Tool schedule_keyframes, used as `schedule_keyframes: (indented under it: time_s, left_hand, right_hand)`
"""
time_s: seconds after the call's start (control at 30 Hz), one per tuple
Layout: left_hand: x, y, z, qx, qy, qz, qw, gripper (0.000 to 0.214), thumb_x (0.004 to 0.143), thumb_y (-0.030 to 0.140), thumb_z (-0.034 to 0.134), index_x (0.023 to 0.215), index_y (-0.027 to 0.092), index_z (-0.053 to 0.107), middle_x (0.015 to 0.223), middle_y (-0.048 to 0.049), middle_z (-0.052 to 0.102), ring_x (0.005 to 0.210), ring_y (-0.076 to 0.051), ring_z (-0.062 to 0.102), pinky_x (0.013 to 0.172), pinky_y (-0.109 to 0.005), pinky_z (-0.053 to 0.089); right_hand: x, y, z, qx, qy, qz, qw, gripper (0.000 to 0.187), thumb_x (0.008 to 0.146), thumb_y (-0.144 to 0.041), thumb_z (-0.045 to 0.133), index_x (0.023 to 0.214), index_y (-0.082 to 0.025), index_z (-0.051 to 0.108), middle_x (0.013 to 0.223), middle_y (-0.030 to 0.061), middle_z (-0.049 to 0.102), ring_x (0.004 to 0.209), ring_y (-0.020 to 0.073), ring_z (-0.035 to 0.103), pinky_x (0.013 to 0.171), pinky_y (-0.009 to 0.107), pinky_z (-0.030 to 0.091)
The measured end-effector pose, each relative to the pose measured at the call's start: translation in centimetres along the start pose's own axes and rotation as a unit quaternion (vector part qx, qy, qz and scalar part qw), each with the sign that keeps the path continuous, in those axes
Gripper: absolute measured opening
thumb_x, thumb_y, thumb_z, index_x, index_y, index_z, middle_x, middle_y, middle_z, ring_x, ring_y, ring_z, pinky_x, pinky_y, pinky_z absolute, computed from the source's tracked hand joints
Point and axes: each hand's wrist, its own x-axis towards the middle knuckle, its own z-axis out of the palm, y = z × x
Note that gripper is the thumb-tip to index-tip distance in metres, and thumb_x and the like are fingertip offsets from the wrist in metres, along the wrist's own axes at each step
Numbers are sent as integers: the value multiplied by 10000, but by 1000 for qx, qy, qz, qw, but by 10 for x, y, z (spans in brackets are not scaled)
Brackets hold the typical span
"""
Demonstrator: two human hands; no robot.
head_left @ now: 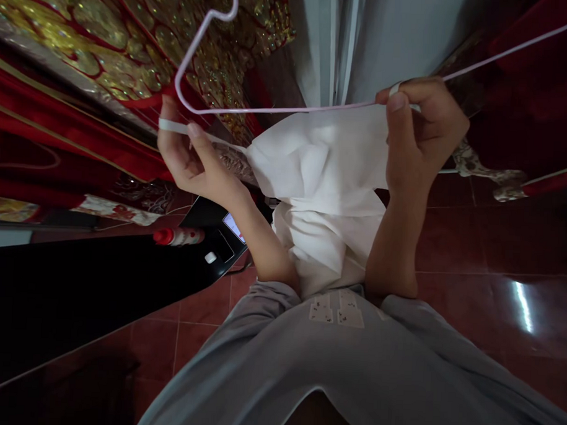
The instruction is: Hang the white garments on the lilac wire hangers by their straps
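Observation:
A white garment (pixel 322 158) with thin straps hangs in loose folds between my hands, in front of my body. My left hand (pixel 192 156) is closed, pinching one white strap (pixel 173 127) between thumb and fingers, with the strap stretched toward the cloth. Across the top runs a pale pink wire clothes hanger (pixel 278 110); its bent left corner lies just by my left fingertips. At the right, my right hand (pixel 423 127) is closed on the other strap (pixel 394 88) and on the hanger's wire. The fingers partly hide that grip.
Red and gold sequined garments (pixel 131 40) hang at the left, and dark red cloth (pixel 514 115) at the right. On a black table (pixel 99 280) lie a red-capped bottle (pixel 180 236), a phone (pixel 219 246) and a small white case (pixel 210 257). Red tiles (pixel 459 237) cover the floor.

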Motion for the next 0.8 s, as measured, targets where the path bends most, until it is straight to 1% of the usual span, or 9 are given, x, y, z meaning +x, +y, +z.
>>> schedule_keyframes:
  time_s: [0.13, 0.2, 0.27, 0.37, 0.47, 0.53, 0.6, 0.67, 0.8]
  left_hand:
    - [6, 11, -9, 51, 52, 77, 994, 483, 1086, 594, 529, 1493, 337, 575, 1477, -47, 602, 1536, -335, 419, 1154, -516, 539]
    - [11, 15, -14, 72, 74, 125, 987, 371, 1092, 473, 600, 1415, 294, 642, 1482, -38, 585, 1581, -312, 338, 1250, -491, 441]
    - [18, 19, -18, 80, 78, 189, 976, 234, 1124, 245, 554, 1269, 209, 734, 1427, -44, 619, 1585, -267, 334, 1298, -417, 366]
    - [28, 28, -17, 76, 16, 255, 964, 474, 1123, 9, 351, 1055, 87, 813, 1248, -68, 712, 1488, -238, 495, 1275, -360, 373]
    - [30, 43, -6, 56, -67, 271, 959, 559, 1143, 55, 323, 896, 32, 824, 1013, -58, 744, 1271, -242, 686, 1133, -364, 521]
    - [29, 55, 6, 22, -93, 235, 967, 600, 1147, 67, 325, 786, 16, 802, 865, -36, 696, 1095, -214, 759, 908, -265, 621]
    - [29, 65, 18, -6, -96, 164, 982, 622, 1146, 56, 310, 738, -12, 774, 758, -32, 611, 941, -179, 781, 688, -136, 591]
    - [36, 71, 26, 0, -122, 126, 985, 603, 1147, 72, 342, 709, -21, 745, 685, -32, 525, 825, -154, 772, 594, -100, 552]
    - [64, 67, 29, 71, -226, 209, 949, 521, 1070, 106, 621, 550, 66, 603, 584, 7, 396, 671, -149, 725, 510, -91, 463]
  right_hand:
    - [-1, 2, 1, 18, -2, 7, 1000, 291, 958, -556, 664, 853, -289, 711, 863, 14, 700, 645, 127, 510, 539, 330, 263]
    - [-2, 3, 1, 44, 2, 5, 999, 243, 955, -512, 686, 847, -299, 732, 853, 9, 704, 654, 124, 534, 531, 328, 245]
    - [-2, 3, 1, 58, 0, 3, 998, 222, 957, -481, 693, 853, -291, 746, 853, 13, 711, 666, 121, 549, 542, 322, 265]
    - [-2, 2, 0, 58, -11, 11, 998, 222, 943, -504, 702, 853, -306, 746, 849, 17, 706, 692, 139, 557, 595, 330, 349]
    - [-2, 0, -1, 50, -14, 34, 998, 211, 915, -561, 707, 847, -365, 743, 853, 12, 695, 757, 182, 597, 605, 352, 393]
    - [-2, 0, -1, 52, -6, 40, 998, 209, 900, -577, 715, 833, -381, 742, 849, 14, 685, 796, 201, 616, 607, 362, 408]
    - [-2, 2, 0, 60, 6, 35, 998, 216, 898, -569, 720, 819, -369, 741, 841, 15, 681, 798, 197, 617, 623, 363, 424]
    - [-1, 4, 1, 58, 15, 30, 998, 243, 897, -585, 715, 816, -357, 736, 834, 15, 681, 793, 190, 611, 624, 360, 429]
    - [0, 9, 1, 27, 9, 39, 999, 352, 889, -699, 660, 832, -355, 709, 858, 14, 683, 794, 190, 600, 596, 355, 433]
